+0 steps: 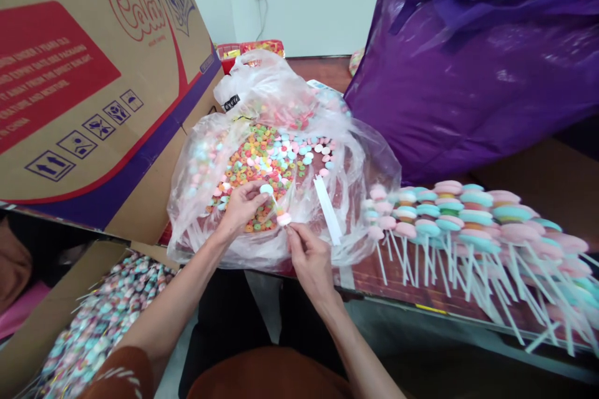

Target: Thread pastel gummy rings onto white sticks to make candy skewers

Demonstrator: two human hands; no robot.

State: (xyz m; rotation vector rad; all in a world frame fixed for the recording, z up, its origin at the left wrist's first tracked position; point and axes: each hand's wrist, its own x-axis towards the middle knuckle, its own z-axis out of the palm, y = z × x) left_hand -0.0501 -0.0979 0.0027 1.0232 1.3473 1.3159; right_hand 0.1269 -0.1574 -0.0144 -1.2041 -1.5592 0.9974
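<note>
Between the thumb and fingers of my left hand [244,204] is a pale blue candy disc [266,189]. My right hand [309,255] pinches the lower end of a lollipop stick; a pink and white candy [283,219] with an orange ring above it is threaded on the stick, whose bare tip points up toward the blue disc. Below and behind both hands spreads an open clear plastic bag [360,199] with loose candy rings [248,162] in orange, green and yellow, and pastel discs [299,146]. A bundle of white sticks [327,209] lies on the bag to the right.
Many finished candy lollipops [449,215] are stacked along the table's right edge, sticks toward me. A purple bag [468,75] stands behind them. At left rises a large cardboard box [93,75]; an open box below holds wrapped candies [112,312]. Another tied plastic bag [262,87] sits behind.
</note>
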